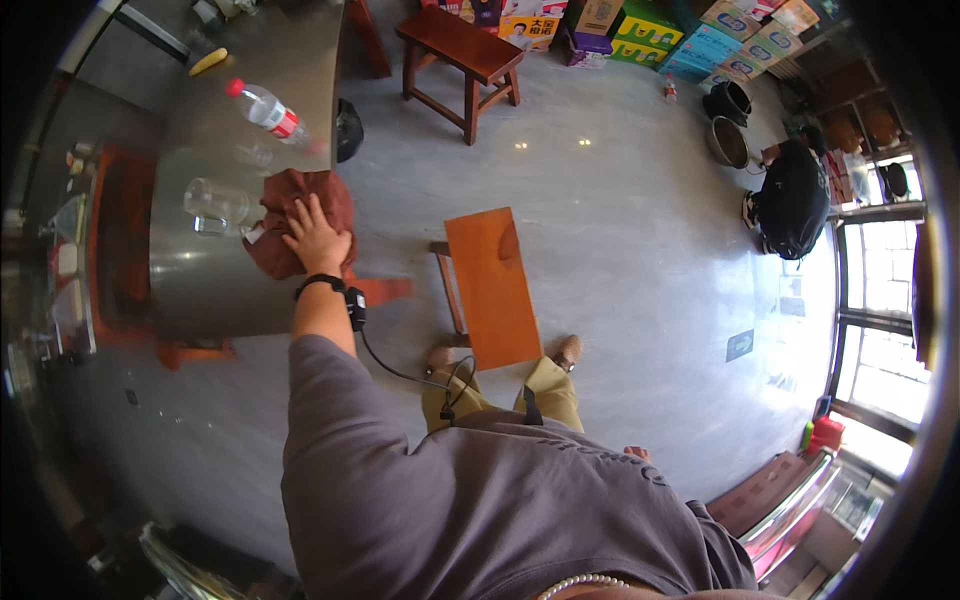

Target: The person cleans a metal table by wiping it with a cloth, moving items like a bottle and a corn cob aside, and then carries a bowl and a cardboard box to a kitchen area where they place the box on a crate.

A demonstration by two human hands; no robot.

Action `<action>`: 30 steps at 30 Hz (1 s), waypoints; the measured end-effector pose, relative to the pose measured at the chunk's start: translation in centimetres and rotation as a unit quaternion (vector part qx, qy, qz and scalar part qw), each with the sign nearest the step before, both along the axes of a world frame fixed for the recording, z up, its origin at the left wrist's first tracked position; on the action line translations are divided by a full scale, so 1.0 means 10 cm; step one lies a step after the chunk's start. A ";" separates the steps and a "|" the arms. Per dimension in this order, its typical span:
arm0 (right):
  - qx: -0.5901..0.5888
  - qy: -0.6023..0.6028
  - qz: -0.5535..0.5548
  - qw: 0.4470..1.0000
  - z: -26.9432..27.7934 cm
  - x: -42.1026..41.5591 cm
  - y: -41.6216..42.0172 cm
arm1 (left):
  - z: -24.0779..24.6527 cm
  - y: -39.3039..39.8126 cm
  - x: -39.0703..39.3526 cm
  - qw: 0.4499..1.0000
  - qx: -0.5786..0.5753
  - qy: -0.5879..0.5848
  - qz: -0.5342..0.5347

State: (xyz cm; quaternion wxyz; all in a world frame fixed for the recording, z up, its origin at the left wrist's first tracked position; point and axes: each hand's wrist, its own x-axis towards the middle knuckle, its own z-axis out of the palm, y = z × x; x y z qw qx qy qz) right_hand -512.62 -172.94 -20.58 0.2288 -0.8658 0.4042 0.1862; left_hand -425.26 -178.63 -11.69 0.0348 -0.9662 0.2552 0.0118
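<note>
My left hand [319, 238] lies with its fingers spread on a crumpled reddish-brown cloth [279, 251] at the edge of a shiny metal-topped table [195, 292]. A black strap with a small device circles that wrist, and a cable runs down from it. Just left of the cloth is a clear vessel [214, 199]. Farther up the tabletop is a clear plastic bottle [268, 111] with a red cap and red label. Only a few fingers of my right hand [637, 454] show past my shirt; what it may hold is hidden.
A wooden stool [493, 289] stands before my feet, another [465, 46] farther off. A yellow elongated item [208, 61] lies on the table's far part. Stacked cartons [646, 34] line the far wall. At right a person in black [791, 199] bends near a metal basin [727, 142].
</note>
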 end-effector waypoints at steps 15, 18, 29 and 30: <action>-0.115 0.014 -0.017 0.993 0.57 0.35 -3.72 | -0.15 -0.12 -0.16 0.999 0.002 -0.018 0.049; -0.010 -0.108 -0.097 0.989 0.57 1.17 -4.09 | -0.10 -0.21 -0.13 0.997 0.001 -0.020 0.071; 0.074 -0.176 0.134 0.972 0.78 4.76 -6.03 | -0.02 -0.66 0.13 0.975 -0.023 -0.004 0.222; 0.137 -0.172 0.116 0.969 0.93 5.37 -6.07 | 0.01 -0.70 0.15 0.970 -0.024 -0.012 0.242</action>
